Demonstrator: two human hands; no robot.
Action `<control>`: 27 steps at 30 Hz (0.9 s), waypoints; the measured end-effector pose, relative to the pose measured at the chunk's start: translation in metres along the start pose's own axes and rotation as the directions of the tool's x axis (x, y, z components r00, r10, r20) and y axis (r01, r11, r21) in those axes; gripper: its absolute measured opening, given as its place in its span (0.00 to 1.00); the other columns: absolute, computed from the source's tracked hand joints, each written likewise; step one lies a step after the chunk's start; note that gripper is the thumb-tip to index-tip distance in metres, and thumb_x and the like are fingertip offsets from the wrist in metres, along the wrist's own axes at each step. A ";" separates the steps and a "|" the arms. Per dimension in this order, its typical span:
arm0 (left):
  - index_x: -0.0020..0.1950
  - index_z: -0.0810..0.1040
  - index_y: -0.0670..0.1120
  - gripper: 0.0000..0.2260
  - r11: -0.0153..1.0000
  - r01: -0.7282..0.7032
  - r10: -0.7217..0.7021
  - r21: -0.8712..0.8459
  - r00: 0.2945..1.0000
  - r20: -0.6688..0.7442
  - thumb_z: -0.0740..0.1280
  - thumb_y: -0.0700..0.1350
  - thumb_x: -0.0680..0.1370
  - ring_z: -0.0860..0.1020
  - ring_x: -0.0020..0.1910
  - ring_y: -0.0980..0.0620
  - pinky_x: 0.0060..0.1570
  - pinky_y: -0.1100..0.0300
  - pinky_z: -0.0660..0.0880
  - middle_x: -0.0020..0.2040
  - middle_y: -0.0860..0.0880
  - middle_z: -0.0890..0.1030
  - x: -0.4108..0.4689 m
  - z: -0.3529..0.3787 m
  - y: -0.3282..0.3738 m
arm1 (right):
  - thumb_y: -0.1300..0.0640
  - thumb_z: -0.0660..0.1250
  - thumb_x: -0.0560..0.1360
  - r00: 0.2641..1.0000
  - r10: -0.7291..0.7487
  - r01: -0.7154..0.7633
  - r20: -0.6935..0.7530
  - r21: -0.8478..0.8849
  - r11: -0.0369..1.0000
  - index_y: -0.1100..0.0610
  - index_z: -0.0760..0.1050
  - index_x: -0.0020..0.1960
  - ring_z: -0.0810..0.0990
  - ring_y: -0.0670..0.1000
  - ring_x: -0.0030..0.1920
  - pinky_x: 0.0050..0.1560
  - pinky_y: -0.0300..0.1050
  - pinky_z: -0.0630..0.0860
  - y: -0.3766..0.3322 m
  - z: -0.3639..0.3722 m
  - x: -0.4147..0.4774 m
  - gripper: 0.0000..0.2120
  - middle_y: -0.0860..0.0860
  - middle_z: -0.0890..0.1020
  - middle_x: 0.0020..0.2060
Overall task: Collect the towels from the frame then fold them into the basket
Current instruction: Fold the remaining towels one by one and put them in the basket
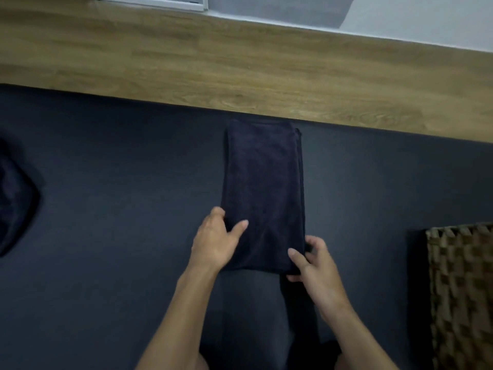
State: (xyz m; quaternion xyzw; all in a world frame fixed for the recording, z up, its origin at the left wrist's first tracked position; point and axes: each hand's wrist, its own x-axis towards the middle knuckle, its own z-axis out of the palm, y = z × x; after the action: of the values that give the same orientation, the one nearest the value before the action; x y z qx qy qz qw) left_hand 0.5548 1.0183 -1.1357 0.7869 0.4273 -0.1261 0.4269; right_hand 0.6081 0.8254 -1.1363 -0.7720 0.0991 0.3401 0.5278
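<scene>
Two bare forearms reach forward from the bottom edge, angled in toward each other, and both hands meet the near end of a folded towel. The left hand (216,241) grips the towel's left edge: its thumb lies flat on top of the cloth, and its fingers are curled round the edge. The right hand (317,265) pinches the near right corner, with the thumb on top and the curled fingers wrapped round the right edge.

The towel (262,182) is dark navy and folded into a long narrow rectangle. It lies flat, lengthwise away from the person, on a dark blue-grey surface (120,169), with layered edges showing along its right side. Its far end reaches almost to the far edge of that surface.

A woven brown basket (461,289) stands at the right, well apart from the towel and partly cut off by the picture edge. At the far left lies a crumpled heap of dark cloth (13,198), also cut off. Beyond the dark surface runs a strip of wood-grain floor (240,62), then a pale wall (426,20) with a white frame (160,2) at the top
</scene>
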 end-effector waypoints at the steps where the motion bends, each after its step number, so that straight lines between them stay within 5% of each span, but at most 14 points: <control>1: 0.58 0.72 0.48 0.14 0.996 -0.010 0.011 -0.092 1.000 0.006 0.69 0.53 0.77 0.78 0.54 0.48 0.55 0.52 0.75 0.54 0.50 0.79 -0.009 0.002 -0.008 | 0.60 0.65 0.80 0.999 -0.037 0.037 0.001 0.010 0.999 0.46 0.69 0.65 0.85 0.47 0.41 0.36 0.41 0.80 0.001 -0.002 -0.004 0.17 0.49 0.83 0.52; 4: 0.58 0.72 0.56 0.17 0.923 -0.027 -0.007 -0.384 0.996 -0.087 0.73 0.42 0.75 0.79 0.45 0.56 0.48 0.62 0.77 0.53 0.51 0.80 -0.035 0.010 -0.031 | 0.59 0.65 0.80 0.994 -0.090 0.086 0.068 0.058 0.995 0.41 0.71 0.69 0.80 0.51 0.31 0.32 0.43 0.78 0.001 -0.006 -0.012 0.21 0.48 0.84 0.53; 6: 0.61 0.72 0.55 0.20 0.901 -0.098 -0.008 -0.422 0.970 -0.243 0.74 0.39 0.74 0.78 0.43 0.63 0.42 0.72 0.72 0.54 0.55 0.78 -0.046 0.009 -0.035 | 0.59 0.66 0.79 0.995 -0.084 0.079 0.059 0.085 0.993 0.48 0.82 0.56 0.77 0.51 0.27 0.28 0.42 0.74 -0.003 -0.007 -0.015 0.10 0.51 0.85 0.48; 8: 0.59 0.75 0.50 0.16 0.865 -0.197 0.043 -0.462 0.946 -0.322 0.73 0.37 0.75 0.77 0.43 0.70 0.38 0.75 0.72 0.54 0.57 0.79 -0.049 0.007 -0.032 | 0.60 0.66 0.78 0.996 -0.035 0.020 0.085 0.173 0.985 0.56 0.82 0.48 0.78 0.52 0.29 0.28 0.42 0.73 -0.006 -0.012 -0.015 0.06 0.55 0.83 0.41; 10: 0.54 0.79 0.46 0.08 0.752 -0.226 0.068 -0.619 0.961 -0.267 0.68 0.36 0.78 0.81 0.45 0.62 0.33 0.66 0.77 0.51 0.52 0.84 -0.050 0.006 -0.030 | 0.62 0.65 0.78 0.971 -0.016 -0.056 0.237 0.294 0.954 0.58 0.80 0.53 0.82 0.55 0.37 0.32 0.44 0.75 -0.009 -0.019 -0.018 0.06 0.56 0.82 0.42; 13: 0.50 0.81 0.43 0.18 0.618 -0.178 0.116 -0.765 0.984 -0.135 0.58 0.25 0.77 0.83 0.52 0.47 0.41 0.60 0.80 0.51 0.47 0.85 -0.053 0.009 -0.034 | 0.72 0.64 0.75 0.920 -0.037 -0.105 0.390 0.335 0.936 0.56 0.74 0.61 0.83 0.56 0.50 0.39 0.47 0.79 -0.007 -0.032 -0.017 0.18 0.55 0.84 0.49; 18: 0.45 0.85 0.50 0.23 0.718 -0.243 0.213 -0.653 0.969 -0.125 0.67 0.22 0.71 0.82 0.53 0.56 0.53 0.66 0.77 0.51 0.51 0.85 -0.051 0.009 -0.037 | 0.73 0.68 0.73 0.971 -0.049 -0.005 0.236 0.223 0.975 0.59 0.75 0.53 0.84 0.52 0.44 0.41 0.42 0.80 -0.004 -0.025 -0.008 0.13 0.57 0.85 0.43; 23: 0.46 0.84 0.51 0.14 0.778 -0.223 0.143 -0.587 0.973 -0.180 0.71 0.31 0.73 0.80 0.35 0.57 0.39 0.68 0.76 0.38 0.51 0.85 -0.036 0.008 -0.039 | 0.61 0.70 0.76 0.992 -0.042 0.032 0.116 0.086 0.996 0.61 0.78 0.47 0.79 0.51 0.33 0.34 0.40 0.75 -0.003 -0.022 0.002 0.04 0.56 0.84 0.33; 27: 0.43 0.83 0.52 0.08 0.826 -0.173 0.100 -0.536 0.982 -0.163 0.72 0.39 0.76 0.75 0.28 0.58 0.32 0.65 0.76 0.32 0.51 0.82 -0.024 0.009 -0.041 | 0.48 0.71 0.75 0.999 -0.045 0.038 -0.026 -0.203 0.978 0.56 0.72 0.34 0.71 0.47 0.27 0.27 0.43 0.72 -0.002 -0.020 0.015 0.16 0.48 0.72 0.24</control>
State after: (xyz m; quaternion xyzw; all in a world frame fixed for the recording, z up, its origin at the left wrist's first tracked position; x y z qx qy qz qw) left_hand 0.5104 1.0089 -1.1507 0.6668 0.4145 0.0827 0.6138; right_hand 0.6289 0.8116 -1.1405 -0.8287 0.0558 0.3256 0.4519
